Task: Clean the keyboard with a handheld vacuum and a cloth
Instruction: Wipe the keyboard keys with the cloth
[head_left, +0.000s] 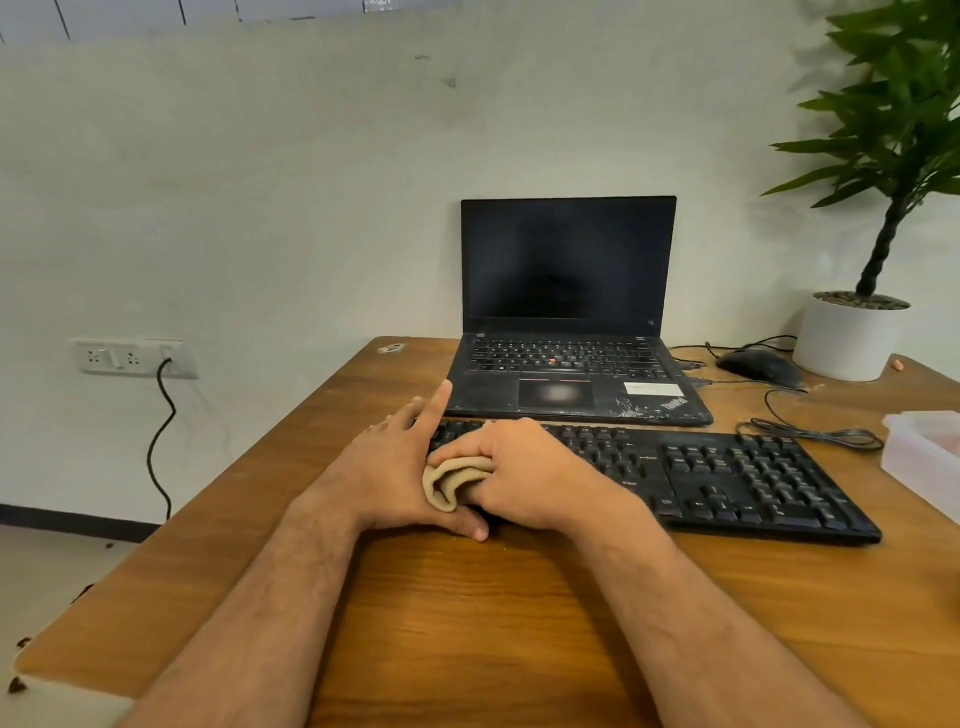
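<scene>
A black external keyboard (737, 478) lies across the wooden desk (493, 623) in front of an open laptop. My right hand (524, 467) presses a folded beige cloth (451, 482) onto the keyboard's left part, fingers curled over it. My left hand (395, 467) lies over the keyboard's left end, fingers spread, index finger pointing up, thumb along the front edge. The left keys are hidden under both hands. No handheld vacuum is in view.
A black laptop (566, 322) with a dark screen stands behind the keyboard. A black mouse (758, 366) and cables lie to the right, beside a potted plant in a white pot (847, 338). A translucent plastic box (924, 457) sits at the right edge. A wall socket (135, 358) is at left.
</scene>
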